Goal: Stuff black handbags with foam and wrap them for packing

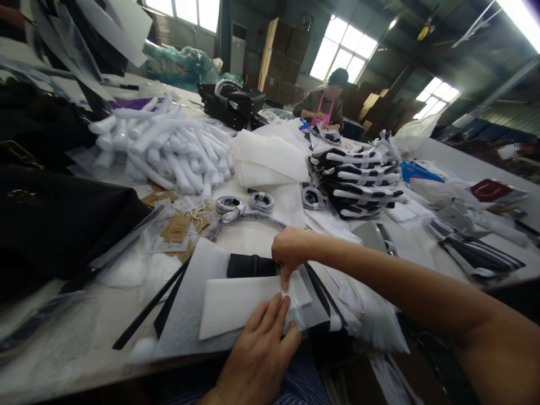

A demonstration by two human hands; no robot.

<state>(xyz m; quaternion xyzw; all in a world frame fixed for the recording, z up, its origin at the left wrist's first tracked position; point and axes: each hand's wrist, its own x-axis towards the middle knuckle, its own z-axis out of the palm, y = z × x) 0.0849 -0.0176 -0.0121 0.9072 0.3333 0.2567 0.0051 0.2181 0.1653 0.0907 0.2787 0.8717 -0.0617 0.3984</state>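
Directly beneath the extended fingers of the left hand [255,360] lies a white foam sheet [236,306], most of it exposed to the left of the fingertips and a shorter portion continuing to the right, past the right hand [291,250]. The left hand is palm down, fingers nearly straight and close together, thumb spread apart, bearing on the near edge of the sheet without closing around it. The right hand is curled above the sheet, one digit directed down onto it just beyond the left fingertips; whether it pinches anything cannot be told. Clear film [298,316] is located just right of the left hand. Under the white sheet is a grey padded sheet [181,315], extending left of both hands. A black banded piece [248,265] is positioned immediately left of the right hand, along the far edge of the white sheet. Farther left of the hands, a black strap [147,309] extends over the tabletop [101,332]. Beyond the right hand are coiled straps [261,201], then stacked white sheets [270,160]; brown tags [176,228] lie to its left.
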